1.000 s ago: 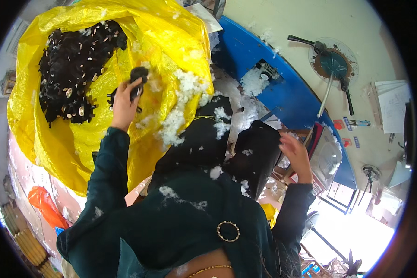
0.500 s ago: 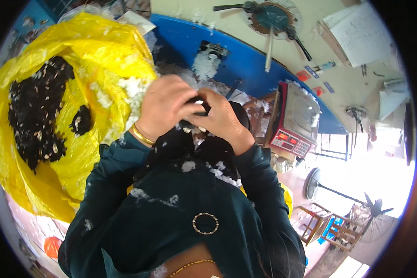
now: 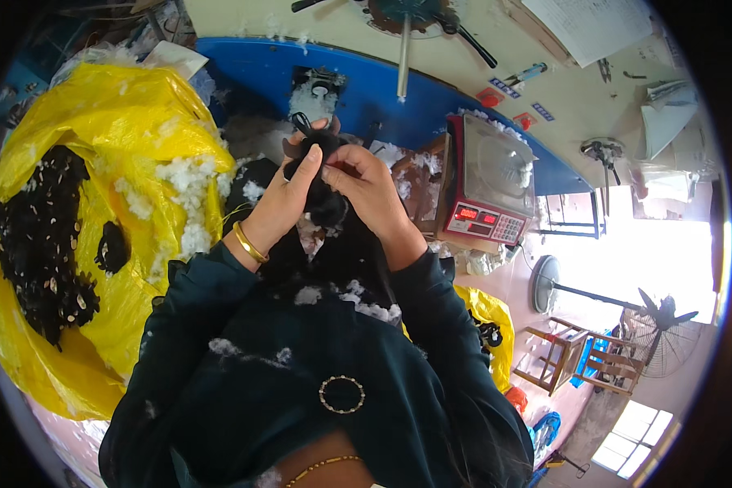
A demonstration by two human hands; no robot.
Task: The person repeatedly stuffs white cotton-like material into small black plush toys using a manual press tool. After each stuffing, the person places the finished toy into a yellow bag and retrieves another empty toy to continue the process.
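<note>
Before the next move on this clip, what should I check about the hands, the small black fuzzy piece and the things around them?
1. Both hands on the small black fuzzy piece: ok, left hand and right hand pinch it together.
2. Piece clear of the grey weighing scale with red display: ok, apart.
3. Big yellow plastic bag open: ok, black pieces and white fluff lie inside.
4. White fluff on the dark sleeves: not ok.
5. What the fingertips work on: cannot tell, hidden.
</note>
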